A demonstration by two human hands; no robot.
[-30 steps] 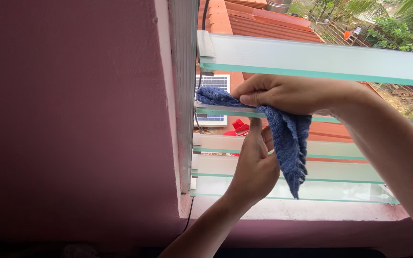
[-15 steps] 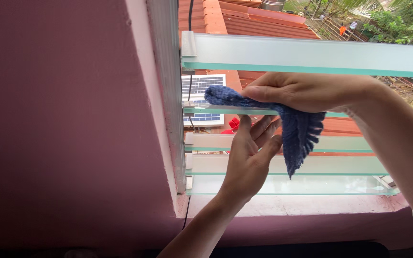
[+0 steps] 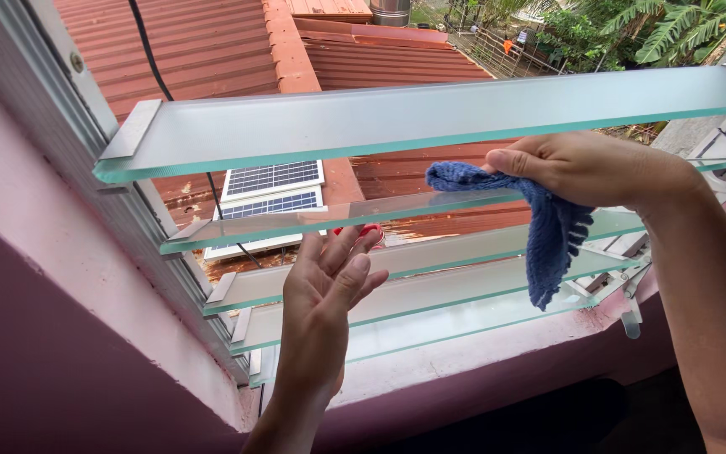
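Your right hand (image 3: pixel 586 168) is closed around a blue cloth (image 3: pixel 548 227), thumb and fingers pinching its bunched top against the second glass slat (image 3: pixel 338 217) of the louvre window. The cloth's free end hangs down past the slats below, fringed edge dangling in front of the fourth one.

Your left hand (image 3: pixel 329 294) is up from below, palm toward you, fingers spread and loose, holding nothing. Its fingertips (image 3: pixel 355 244) reach the underside of that same second slat; whether they touch the glass, you cannot tell from here.

Count the slats: five frosted, green-edged panes, all tilted open, the top slat (image 3: pixel 430 118) widest in view and the lowest one (image 3: pixel 455 324) sitting just above the pink sill (image 3: pixel 497 357). Each rests in grey metal clips on the window frame (image 3: pixel 69 92) at left.

Outside, two dark-blue solar panels (image 3: pixel 272 189) with white frames lie side by side on the rust-red corrugated roof (image 3: pixel 212 42). A black cable (image 3: pixel 149 46) runs down across that roof. Something small and red (image 3: pixel 367 231) peeks out just behind your left fingertips.
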